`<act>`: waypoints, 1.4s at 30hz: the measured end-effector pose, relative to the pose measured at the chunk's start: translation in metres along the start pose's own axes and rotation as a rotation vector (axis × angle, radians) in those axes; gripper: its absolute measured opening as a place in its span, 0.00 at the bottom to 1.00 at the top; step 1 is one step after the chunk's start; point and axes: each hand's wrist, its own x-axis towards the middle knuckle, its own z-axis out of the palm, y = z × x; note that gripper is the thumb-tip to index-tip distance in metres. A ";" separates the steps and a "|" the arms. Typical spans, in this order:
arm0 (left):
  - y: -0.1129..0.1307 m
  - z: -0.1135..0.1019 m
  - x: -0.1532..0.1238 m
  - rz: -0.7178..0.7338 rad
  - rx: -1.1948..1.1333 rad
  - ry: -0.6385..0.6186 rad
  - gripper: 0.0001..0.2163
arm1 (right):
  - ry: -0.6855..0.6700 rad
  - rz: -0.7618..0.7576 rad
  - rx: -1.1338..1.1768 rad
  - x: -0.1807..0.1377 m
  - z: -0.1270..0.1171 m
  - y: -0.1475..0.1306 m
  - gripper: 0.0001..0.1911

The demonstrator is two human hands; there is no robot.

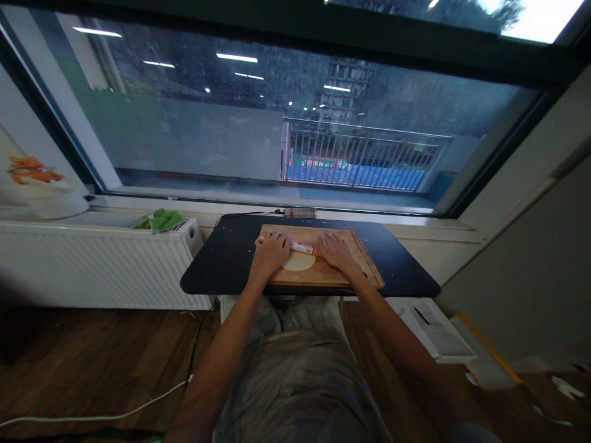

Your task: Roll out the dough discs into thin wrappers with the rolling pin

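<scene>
A pale, flat round of dough (pixel 299 263) lies on a wooden cutting board (pixel 335 278). Across its far edge runs a rolling pin (pixel 303 248) with a white and red label at its middle. My left hand (pixel 274 250) is over the pin's left part, fingers curving down on it. On the pin's right part rests my right hand (pixel 336 250), fingers forward and bent over it. Both palms cover the pin's ends. The dough's far side is partly hidden by the pin and my left hand.
The board stands on a small black table (pixel 406 271) under a wide window (pixel 194 141). To the left is a white radiator (pixel 92 264) with a green cloth-like item (pixel 164 219) on top. A white cable (pixel 115 415) crosses the floor. A white box-like object (pixel 436 332) sits low at right.
</scene>
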 end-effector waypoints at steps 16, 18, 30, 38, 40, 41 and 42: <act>0.001 0.002 -0.001 0.030 0.090 0.032 0.21 | 0.170 0.096 0.003 -0.064 -0.013 -0.063 0.36; 0.000 0.002 -0.002 0.016 0.079 0.032 0.21 | 0.227 0.122 0.033 -0.070 -0.008 -0.072 0.37; -0.003 0.005 0.000 0.007 0.022 0.048 0.18 | 0.127 -0.005 -0.040 -0.055 -0.014 -0.048 0.28; -0.004 0.005 0.002 0.050 0.020 0.023 0.16 | -0.006 -0.007 -0.029 -0.013 -0.014 -0.017 0.29; -0.003 0.004 0.001 0.049 0.037 0.020 0.18 | -0.020 -0.021 -0.023 -0.004 -0.012 -0.011 0.29; -0.003 0.003 0.000 0.040 0.042 0.020 0.18 | -0.016 -0.027 -0.021 -0.002 -0.011 -0.010 0.29; -0.002 0.002 -0.001 0.032 0.046 0.018 0.19 | -0.005 -0.030 -0.018 -0.002 -0.010 -0.010 0.28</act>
